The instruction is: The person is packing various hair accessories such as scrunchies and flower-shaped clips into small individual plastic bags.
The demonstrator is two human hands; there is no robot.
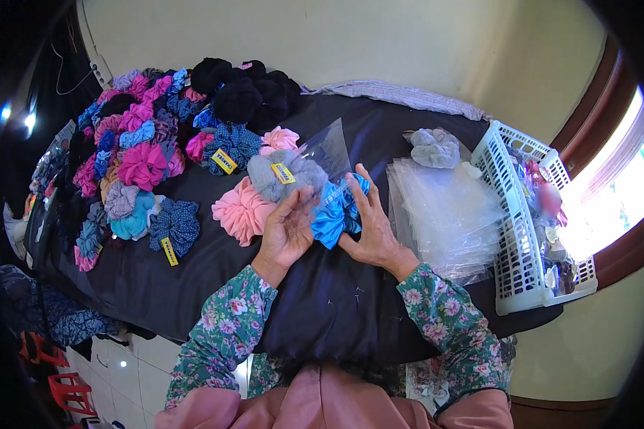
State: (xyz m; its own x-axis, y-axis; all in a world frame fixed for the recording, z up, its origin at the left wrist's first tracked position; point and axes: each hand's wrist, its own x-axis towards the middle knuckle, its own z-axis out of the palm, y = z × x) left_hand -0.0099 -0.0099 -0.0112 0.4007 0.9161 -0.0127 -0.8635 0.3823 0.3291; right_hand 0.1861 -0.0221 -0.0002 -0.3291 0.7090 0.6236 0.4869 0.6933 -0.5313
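Observation:
My left hand [290, 230] holds a clear plastic bag [330, 145] by its lower part. My right hand [373, 225] grips a shiny blue satin scrunchie [330, 220] at or in the bag's mouth; how far it is inside I cannot tell. Just beyond my left fingers is a grey fluffy scrunchie [263, 171] with a yellow tag; whether it lies under the bag or in it is unclear. A pink scrunchie [242, 211] lies left of my left hand, and a second pink one [279, 139] lies farther back. A stack of clear bags [445, 214] lies right of my right hand.
A large heap of mixed scrunchies [139, 134] covers the left of the black-covered table [311, 300]. A white plastic basket [520, 241] with bagged items stands at the right. A grey fluffy scrunchie [434, 147] lies by the bag stack. Several pins [357, 295] lie near the front edge.

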